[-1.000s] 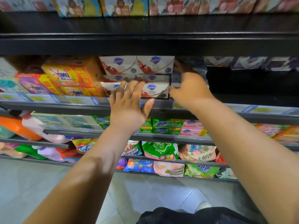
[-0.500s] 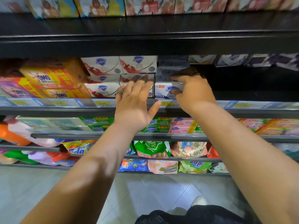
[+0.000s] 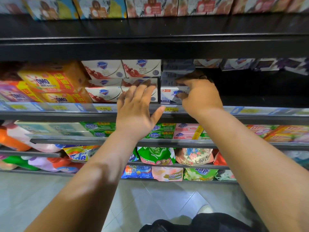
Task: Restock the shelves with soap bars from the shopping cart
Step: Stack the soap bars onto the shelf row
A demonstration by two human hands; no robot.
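Red-and-white Safeguard soap boxes (image 3: 103, 95) are stacked on the middle shelf (image 3: 66, 113). My left hand (image 3: 135, 113) lies flat against the front of the right column of that stack, fingers spread and holding nothing. Just to the right stands a stack of blue-and-white Safeguard soap boxes (image 3: 170, 96). My right hand (image 3: 200, 96) is curled around that stack's right side, with the thumb on the lowest box's front and the fingers over the upper boxes. The shopping cart is not in view.
Orange OMO packs (image 3: 50, 84) fill the shelf to the left. Right of the blue-and-white stack is a dark gap (image 3: 259, 87) on the shelf. Green soap packs (image 3: 98, 127) and detergent bags (image 3: 155, 156) sit on the lower shelves, above a tiled floor (image 3: 158, 195).
My right hand came forward from deeper in the shelf and closed around the blue-and-white stack. My left hand stayed pressed on the red-and-white boxes.
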